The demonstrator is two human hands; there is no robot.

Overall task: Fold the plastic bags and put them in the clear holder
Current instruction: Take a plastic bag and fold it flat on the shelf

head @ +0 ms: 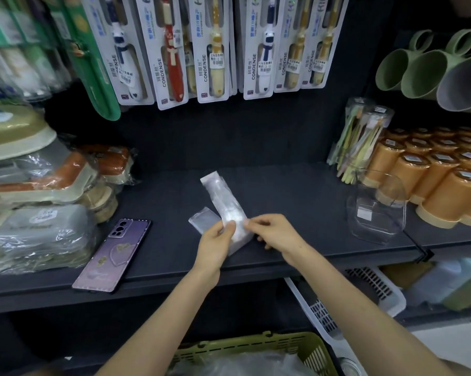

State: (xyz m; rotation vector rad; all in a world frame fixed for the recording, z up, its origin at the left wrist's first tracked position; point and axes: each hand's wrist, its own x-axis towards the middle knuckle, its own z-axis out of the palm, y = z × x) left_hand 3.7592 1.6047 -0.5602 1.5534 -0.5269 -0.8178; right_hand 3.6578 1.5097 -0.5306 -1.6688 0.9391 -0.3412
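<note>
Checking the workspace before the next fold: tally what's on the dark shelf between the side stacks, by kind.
bag: 1, pinched by left hand and right hand
holder: 1
phone: 1
Total: 3

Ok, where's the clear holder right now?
In the head view, the clear holder sits on the right of the dark shelf, just left of the orange cups.

Clear plastic bag [223, 202]; black shelf [283, 191]; purple phone [112, 253]; orange cups [440, 180]; green mugs [408, 69]; olive basket [256, 348].
</note>
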